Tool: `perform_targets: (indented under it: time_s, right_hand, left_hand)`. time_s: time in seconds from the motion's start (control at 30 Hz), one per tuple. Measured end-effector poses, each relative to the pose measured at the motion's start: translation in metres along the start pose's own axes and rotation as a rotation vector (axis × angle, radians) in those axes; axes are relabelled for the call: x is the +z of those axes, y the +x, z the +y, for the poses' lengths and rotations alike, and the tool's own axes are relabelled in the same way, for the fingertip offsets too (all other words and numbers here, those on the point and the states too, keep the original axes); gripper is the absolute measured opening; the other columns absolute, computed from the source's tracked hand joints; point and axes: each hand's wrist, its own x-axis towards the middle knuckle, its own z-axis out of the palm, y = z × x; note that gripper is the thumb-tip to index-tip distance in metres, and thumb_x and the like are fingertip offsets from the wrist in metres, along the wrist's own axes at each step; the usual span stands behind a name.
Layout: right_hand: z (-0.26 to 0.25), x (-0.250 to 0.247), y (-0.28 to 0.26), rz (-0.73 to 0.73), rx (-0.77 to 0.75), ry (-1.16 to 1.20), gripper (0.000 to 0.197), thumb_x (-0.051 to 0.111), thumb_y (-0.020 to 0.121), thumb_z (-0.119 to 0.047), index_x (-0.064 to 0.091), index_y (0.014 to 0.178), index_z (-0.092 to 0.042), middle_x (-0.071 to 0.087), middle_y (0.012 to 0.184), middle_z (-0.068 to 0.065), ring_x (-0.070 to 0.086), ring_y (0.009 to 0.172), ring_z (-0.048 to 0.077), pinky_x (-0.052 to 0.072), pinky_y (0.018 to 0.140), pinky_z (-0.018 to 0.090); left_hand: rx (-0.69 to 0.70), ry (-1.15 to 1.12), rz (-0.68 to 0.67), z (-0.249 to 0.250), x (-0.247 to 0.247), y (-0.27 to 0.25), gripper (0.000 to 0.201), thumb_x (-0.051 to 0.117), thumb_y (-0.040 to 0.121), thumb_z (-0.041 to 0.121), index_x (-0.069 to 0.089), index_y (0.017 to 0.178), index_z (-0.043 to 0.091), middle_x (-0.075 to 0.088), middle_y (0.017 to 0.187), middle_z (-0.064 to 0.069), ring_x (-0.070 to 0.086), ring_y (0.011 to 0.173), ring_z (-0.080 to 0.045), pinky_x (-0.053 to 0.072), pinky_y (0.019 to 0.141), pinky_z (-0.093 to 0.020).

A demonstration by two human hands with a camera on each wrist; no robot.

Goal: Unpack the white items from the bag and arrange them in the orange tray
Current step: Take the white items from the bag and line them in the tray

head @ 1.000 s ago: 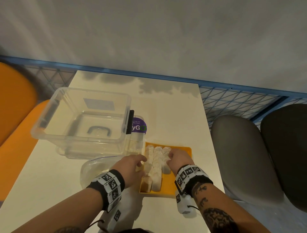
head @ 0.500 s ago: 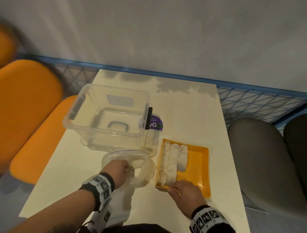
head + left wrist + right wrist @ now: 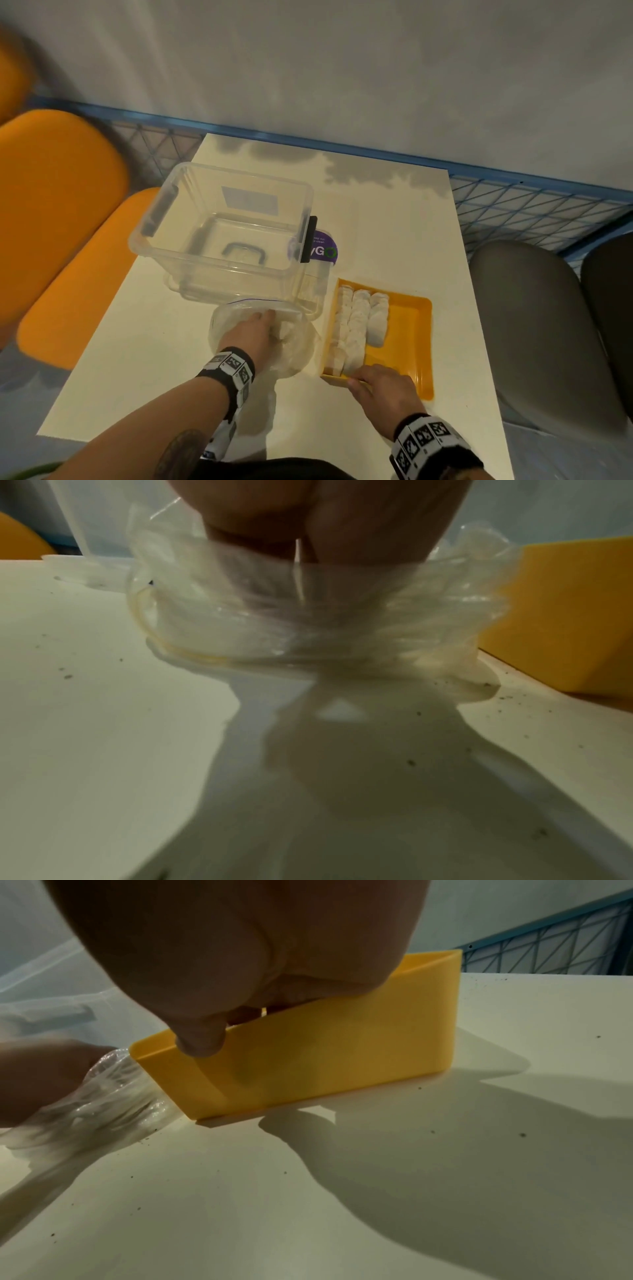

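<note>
The orange tray (image 3: 411,329) lies on the white table, right of centre, with three rows of white items (image 3: 359,325) packed along its left side. My right hand (image 3: 363,378) pinches the tray's near wall, thumb (image 3: 202,1039) on the outside of the tray (image 3: 342,1047) and fingers over the rim. To the tray's left sits the clear plastic bag (image 3: 301,346), and my left hand (image 3: 265,320) is inside its mouth beside a white item (image 3: 286,331). In the left wrist view the crumpled bag (image 3: 342,615) hides my fingers, so their hold is unclear.
A large clear storage bin (image 3: 222,233) stands just behind the bag, with a purple-labelled container (image 3: 323,251) at its right. Orange seats (image 3: 61,205) flank the table on the left, grey ones (image 3: 534,325) on the right. A blue wire fence (image 3: 531,209) runs behind.
My left hand left the tray's edge and went into the bag. My right hand drew back from the white items to the tray's near wall. The view shifted left.
</note>
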Motion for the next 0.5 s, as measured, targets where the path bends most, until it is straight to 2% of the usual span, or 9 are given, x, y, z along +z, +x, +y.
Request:
perform_targets:
  time_s: [0.17,0.23,0.3,0.37,0.4,0.47,0.5]
  right_hand:
    - [0.0,-0.003,-0.003,0.001,-0.006,-0.006,0.037,0.034,0.098,-0.055,0.058,0.121,-0.037,0.061,0.121,-0.012,0.052,0.116,0.016,0.035,0.098,0.039]
    - [-0.001,-0.004,-0.003,0.0,-0.009,-0.012,0.038,0.033,0.099,-0.055,0.058,0.121,-0.037,0.061,0.121,-0.012,0.052,0.116,0.016,0.035,0.097,0.039]
    - [0.0,-0.003,-0.003,0.004,-0.012,-0.018,0.039,0.032,0.098,-0.055,0.058,0.12,-0.037,0.061,0.121,-0.012,0.053,0.115,0.016,0.036,0.096,0.039]
    - [0.0,-0.002,-0.002,-0.004,-0.013,-0.021,0.04,0.031,0.098,-0.056,0.058,0.12,-0.037,0.061,0.121,-0.012,0.053,0.115,0.016,0.036,0.096,0.04]
    - [0.0,-0.002,-0.002,-0.007,-0.014,-0.022,0.04,0.03,0.098,-0.056,0.057,0.12,-0.036,0.061,0.122,-0.012,0.053,0.115,0.016,0.036,0.096,0.04]
    - [0.001,-0.001,-0.002,-0.001,-0.017,-0.024,0.04,0.03,0.098,-0.056,0.057,0.12,-0.036,0.061,0.121,-0.013,0.054,0.114,0.016,0.036,0.096,0.04]
    - [0.001,-0.001,-0.002,0.004,-0.019,-0.024,0.04,0.03,0.098,-0.056,0.057,0.12,-0.037,0.061,0.12,-0.013,0.054,0.113,0.015,0.036,0.095,0.04]
  left_hand:
    - [0.062,-0.083,0.03,-0.012,0.001,-0.006,0.033,0.05,0.098,0.03,0.057,0.128,0.021,0.055,0.126,0.0,0.054,0.119,-0.023,0.042,0.103,-0.031]
    - [0.067,-0.153,0.053,-0.014,-0.001,-0.01,0.028,0.047,0.101,0.027,0.062,0.122,0.016,0.053,0.118,-0.001,0.055,0.114,-0.022,0.041,0.104,-0.03]
    - [0.001,-0.381,0.081,-0.013,-0.008,-0.015,0.023,0.043,0.102,0.019,0.065,0.105,0.013,0.058,0.105,-0.001,0.059,0.098,-0.02,0.048,0.094,-0.032]
    - [-0.145,-0.764,0.063,-0.014,-0.018,-0.019,0.024,0.043,0.1,0.014,0.064,0.092,0.01,0.067,0.087,-0.008,0.063,0.077,-0.023,0.056,0.077,-0.037]
    - [-0.208,-0.901,0.061,-0.016,-0.023,-0.021,0.025,0.043,0.1,0.015,0.064,0.087,0.008,0.068,0.078,-0.011,0.063,0.071,-0.026,0.057,0.074,-0.04]
    - [-0.251,-1.008,0.088,-0.023,-0.035,-0.022,0.026,0.043,0.095,0.01,0.06,0.076,0.007,0.065,0.065,-0.013,0.06,0.064,-0.029,0.053,0.068,-0.043]
    - [-0.25,-1.013,0.13,-0.026,-0.04,-0.024,0.025,0.042,0.091,0.006,0.058,0.072,0.009,0.06,0.061,-0.012,0.056,0.062,-0.027,0.048,0.062,-0.04]
